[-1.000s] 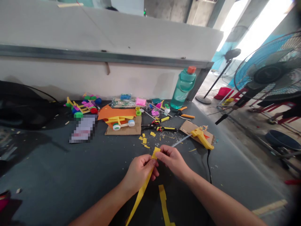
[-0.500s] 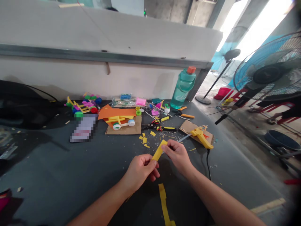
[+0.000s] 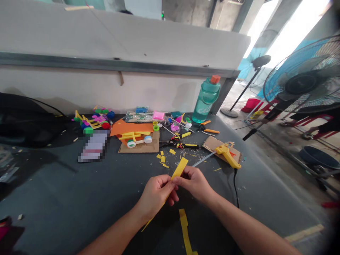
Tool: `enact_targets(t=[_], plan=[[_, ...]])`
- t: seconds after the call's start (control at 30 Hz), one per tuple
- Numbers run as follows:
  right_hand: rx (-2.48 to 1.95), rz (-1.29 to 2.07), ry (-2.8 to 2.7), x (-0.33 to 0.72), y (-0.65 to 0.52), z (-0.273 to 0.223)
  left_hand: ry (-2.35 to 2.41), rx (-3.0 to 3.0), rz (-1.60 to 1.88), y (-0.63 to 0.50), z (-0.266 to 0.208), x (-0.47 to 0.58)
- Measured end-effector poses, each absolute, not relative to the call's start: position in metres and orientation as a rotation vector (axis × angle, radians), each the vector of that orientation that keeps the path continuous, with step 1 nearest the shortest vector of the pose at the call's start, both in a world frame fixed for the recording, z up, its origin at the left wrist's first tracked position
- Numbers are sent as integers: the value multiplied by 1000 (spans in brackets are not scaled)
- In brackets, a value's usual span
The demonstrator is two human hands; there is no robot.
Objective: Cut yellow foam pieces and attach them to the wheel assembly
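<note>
A flat yellow strip (image 3: 180,168), which looks like paper or thin foam, is pinched between my two hands above the dark table. My left hand (image 3: 158,193) grips it with thumb and fingers, and the strip's thin tail runs out below toward the forearm. The thumb of my right hand (image 3: 196,180) presses on the strip close to the left thumb; its other fingers are partly hidden behind. Nearer to me lies a second yellow strip (image 3: 184,228) with uneven edges. Small yellow scraps (image 3: 163,159) are scattered beyond my hands.
A yellow glue gun (image 3: 225,154) rests on cardboard at the right, its cord trailing toward me. Behind lie pliers (image 3: 188,145), orange sheets (image 3: 135,128), a small model with bottle-cap wheels (image 3: 131,143) and a teal bottle (image 3: 204,101). A fan (image 3: 302,83) stands at right.
My right hand has slid down the strip from its upper end toward my left thumb. The strip's upper end now stands free, and more of its tail shows below my left hand.
</note>
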State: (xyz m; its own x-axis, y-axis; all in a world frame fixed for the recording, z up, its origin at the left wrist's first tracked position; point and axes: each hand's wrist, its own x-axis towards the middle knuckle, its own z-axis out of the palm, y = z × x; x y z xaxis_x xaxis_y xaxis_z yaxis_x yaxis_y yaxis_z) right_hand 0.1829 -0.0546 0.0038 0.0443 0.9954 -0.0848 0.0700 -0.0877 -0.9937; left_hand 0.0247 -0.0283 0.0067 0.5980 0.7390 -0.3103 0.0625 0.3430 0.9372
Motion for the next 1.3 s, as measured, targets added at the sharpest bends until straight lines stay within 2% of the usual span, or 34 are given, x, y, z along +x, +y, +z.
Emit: enact_targets(t=[0.4, 0.63, 0.9, 1.3], plan=[[-1280, 950, -722, 217, -36, 12, 851, 1173, 458, -30, 9, 24], [-1340, 1189, -1109, 187, -50, 7, 857, 1093, 543, -28, 7, 27], [-1473, 936, -1102, 199, -48, 5, 863, 1144, 474, -26, 7, 26], [-1312, 879, -871, 218, -39, 7, 860, 1175, 464, -22, 11, 20]])
